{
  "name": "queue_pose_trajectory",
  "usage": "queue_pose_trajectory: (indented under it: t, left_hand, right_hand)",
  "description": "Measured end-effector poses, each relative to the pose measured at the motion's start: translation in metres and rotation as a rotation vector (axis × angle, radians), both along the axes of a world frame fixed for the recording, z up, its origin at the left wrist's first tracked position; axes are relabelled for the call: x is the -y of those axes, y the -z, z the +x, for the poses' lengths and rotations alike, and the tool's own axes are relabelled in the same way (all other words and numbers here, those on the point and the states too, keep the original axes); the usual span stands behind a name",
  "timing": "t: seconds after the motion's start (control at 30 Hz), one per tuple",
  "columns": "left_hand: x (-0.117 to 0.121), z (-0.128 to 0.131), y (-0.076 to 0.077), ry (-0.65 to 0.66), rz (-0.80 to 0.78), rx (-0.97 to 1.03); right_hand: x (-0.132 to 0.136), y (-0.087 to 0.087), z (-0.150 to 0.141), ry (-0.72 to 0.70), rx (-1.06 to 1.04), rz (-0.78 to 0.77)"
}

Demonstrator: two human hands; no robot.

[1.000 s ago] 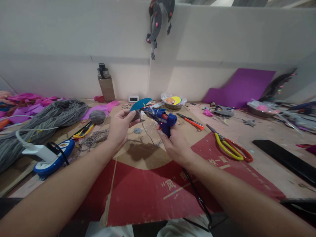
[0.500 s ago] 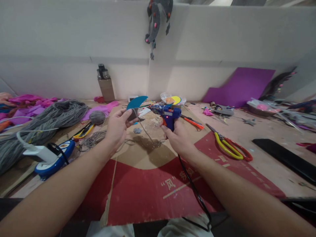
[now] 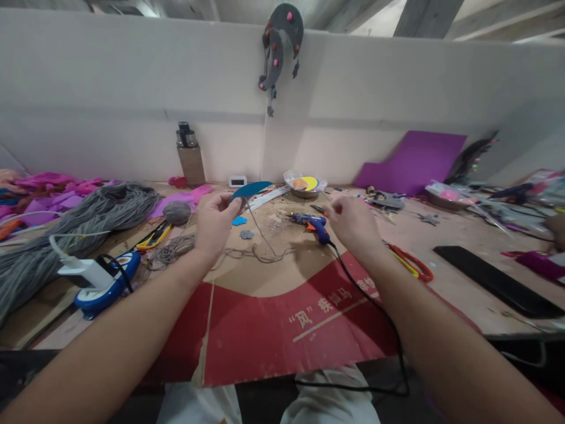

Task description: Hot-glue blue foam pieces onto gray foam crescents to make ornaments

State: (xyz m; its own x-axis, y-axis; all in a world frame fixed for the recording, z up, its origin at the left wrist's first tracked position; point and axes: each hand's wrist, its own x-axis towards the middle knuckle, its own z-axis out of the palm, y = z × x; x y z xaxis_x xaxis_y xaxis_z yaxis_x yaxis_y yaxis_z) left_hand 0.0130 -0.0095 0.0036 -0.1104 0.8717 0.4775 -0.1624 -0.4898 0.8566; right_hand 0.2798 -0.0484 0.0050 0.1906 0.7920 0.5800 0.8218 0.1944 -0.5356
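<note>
Between the thumb and fingers of my left hand (image 3: 216, 221) is a blue felt piece (image 3: 252, 189) with a curved edge. A strand of grey yarn (image 3: 260, 227) hangs from it down to the cardboard (image 3: 247, 280). My right hand (image 3: 355, 227) is raised with its fingers curled in; whatever they may hold is hidden. Just left of its fingertips shows the dark tip of a utility knife (image 3: 316, 208), the rest covered by the hand. A blue glue gun (image 3: 315, 227) lies on its side left of the right hand, its black cord trailing toward me.
Scissors (image 3: 415, 265) lie partly behind my right forearm, near a black bar (image 3: 494, 282). To the left are a power strip (image 3: 106, 288), grey yarn hanks (image 3: 88, 224), a yarn ball (image 3: 176, 213) and a yellow cutter (image 3: 154, 235). A bowl (image 3: 305, 192) stands at the back.
My right hand has let go of the glue gun, which now lies on the cardboard, and has moved right, over the utility knife. The left hand still holds the blue felt. The view has tilted up.
</note>
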Motion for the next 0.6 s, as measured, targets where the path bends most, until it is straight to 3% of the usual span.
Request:
queue_pose_trajectory:
  t: [0.1, 0.17, 0.27, 0.33, 0.47, 0.6]
  left_hand:
    - [0.004, -0.001, -0.002, -0.060, 0.055, -0.137]
    - [0.008, -0.003, -0.005, -0.123, 0.091, -0.225]
    - [0.009, -0.003, -0.008, -0.176, 0.091, -0.244]
    - [0.008, -0.003, -0.009, -0.148, 0.054, -0.182]
    - [0.005, 0.001, -0.006, -0.008, -0.062, -0.030]
    - [0.009, 0.005, -0.003, 0.133, -0.194, 0.029]
  right_hand:
    - [0.012, -0.007, -0.058, -0.234, -0.269, -0.002]
    - [0.013, -0.008, -0.096, -0.425, -0.516, -0.101]
    - [0.005, -0.006, -0.130, -0.574, -0.742, -0.294]
    - [-0.002, -0.004, -0.136, -0.586, -0.777, -0.288]
    - [-0.012, 0.000, -0.122, -0.490, -0.661, -0.076]
    - [-0.008, -0.003, -0.109, -0.425, -0.604, 0.037]
